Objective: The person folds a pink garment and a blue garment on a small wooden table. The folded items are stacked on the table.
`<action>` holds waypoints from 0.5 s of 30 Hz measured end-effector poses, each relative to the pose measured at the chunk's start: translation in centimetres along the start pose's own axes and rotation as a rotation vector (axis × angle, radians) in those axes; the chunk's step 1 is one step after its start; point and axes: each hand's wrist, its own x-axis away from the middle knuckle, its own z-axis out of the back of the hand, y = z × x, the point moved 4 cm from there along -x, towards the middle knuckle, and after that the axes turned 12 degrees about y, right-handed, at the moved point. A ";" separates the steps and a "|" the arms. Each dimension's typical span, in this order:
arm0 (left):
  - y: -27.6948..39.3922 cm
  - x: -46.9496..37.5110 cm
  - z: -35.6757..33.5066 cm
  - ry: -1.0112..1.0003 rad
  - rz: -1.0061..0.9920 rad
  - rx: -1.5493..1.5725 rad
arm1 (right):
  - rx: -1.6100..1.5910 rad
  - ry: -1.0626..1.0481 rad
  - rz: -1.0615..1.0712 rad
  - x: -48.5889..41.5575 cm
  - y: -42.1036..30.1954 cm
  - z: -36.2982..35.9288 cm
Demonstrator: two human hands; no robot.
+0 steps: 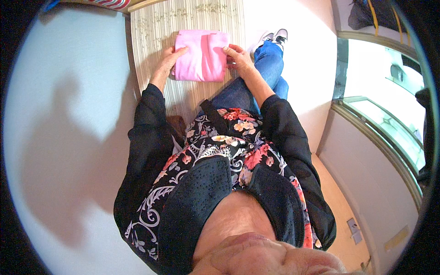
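Observation:
A pink cloth, folded into a rough square, lies or is held over a striped seat cover with a leaf pattern. My left hand grips the cloth's left edge, its thumb on top and the fingers hidden beneath or behind. At the right edge is my right hand, thumb over the cloth's border and fingers at its side, one with a ring. A crease runs down the cloth's middle. Whether the cloth rests on the cover or is slightly lifted, I cannot tell.
My legs in blue jeans and white sneakers extend to the right of the cover. A pale wall stands at the left. On the right are a window frame and a dark bag with yellow straps. A striped red fabric shows at the top left.

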 end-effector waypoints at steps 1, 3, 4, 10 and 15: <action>0.0 0.6 -0.3 -0.028 -0.025 -0.040 | 0.028 -0.010 0.029 0.2 0.2 -0.1; 0.3 1.2 -0.6 -0.004 -0.078 -0.021 | 0.066 -0.032 0.094 0.4 0.6 -0.7; 0.4 1.4 -0.9 -0.008 -0.134 0.007 | 0.172 -0.050 0.151 0.2 0.6 -1.1; 1.3 -0.3 -0.1 0.308 -0.434 -0.213 | 0.251 0.114 0.472 -1.7 -0.5 -1.9; 4.2 1.6 0.7 0.691 -0.841 -0.605 | 0.417 0.371 0.765 -0.5 -2.2 0.0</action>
